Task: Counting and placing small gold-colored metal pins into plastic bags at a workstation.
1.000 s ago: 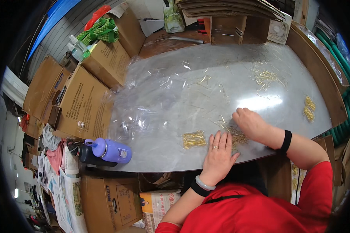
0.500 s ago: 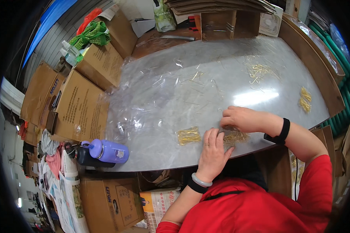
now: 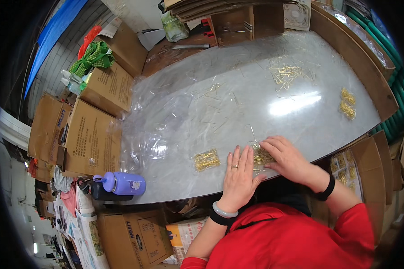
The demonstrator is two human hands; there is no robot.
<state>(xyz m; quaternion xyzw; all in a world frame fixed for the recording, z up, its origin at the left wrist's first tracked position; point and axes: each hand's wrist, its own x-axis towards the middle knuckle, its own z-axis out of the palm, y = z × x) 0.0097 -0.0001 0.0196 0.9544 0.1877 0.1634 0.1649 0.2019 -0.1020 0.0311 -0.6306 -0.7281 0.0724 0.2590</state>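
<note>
A bundle of gold wire hooks (image 3: 261, 155) lies near the table's front edge, between my two hands. My left hand (image 3: 240, 177) rests flat beside it, fingers stretched out, the fingertips along the bundle's left side. From the right my right hand (image 3: 288, 158) spans the bundle, its fingers at the far side and its thumb at the near side. Part of the bundle is hidden under these fingers. One loose hook (image 3: 251, 130) sticks out just beyond it. Left of my left hand lies a clear bag of gold hooks (image 3: 206, 160).
Loose gold hooks (image 3: 286, 76) are scattered on the grey table (image 3: 175, 181) farther back. Two small filled bags (image 3: 347, 104) lie at the right edge. A purple bottle (image 3: 129, 184) stands front left, near cardboard boxes (image 3: 92, 139). Crumpled clear plastic (image 3: 152, 121) covers the left side.
My right hand has lowered from above the bundle to its right side, its fingers straightening. The whole view has shifted slightly. My left hand stays flat beside the bundle.
</note>
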